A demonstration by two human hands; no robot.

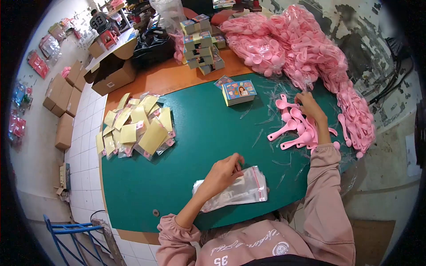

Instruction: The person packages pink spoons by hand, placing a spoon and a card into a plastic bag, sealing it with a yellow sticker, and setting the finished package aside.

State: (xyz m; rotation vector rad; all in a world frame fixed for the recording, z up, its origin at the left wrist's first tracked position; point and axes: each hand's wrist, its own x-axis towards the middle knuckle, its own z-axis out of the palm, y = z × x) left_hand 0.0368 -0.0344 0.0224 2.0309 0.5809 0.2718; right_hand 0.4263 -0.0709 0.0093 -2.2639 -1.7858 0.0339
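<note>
My left hand (225,172) hovers over a stack of clear resealable plastic bags (248,188) at the table's near edge. Its fingers are half curled and slightly apart, and I see nothing in them. My right hand (310,106) reaches to the far side of a loose heap of pink measuring spoons (304,131). Its fingers are closed at the handle of a pink spoon (282,103). My wrist and sleeve hide part of the heap.
A large mass of bagged pink spoons (293,40) fills the back right. Printed cards (239,91) lie stacked mid-table, with more card stacks (199,44) behind. Filled bags with yellowish cards (137,126) are piled left. Clear plastic strips are scattered near the spoons. A person (100,22) sits far off.
</note>
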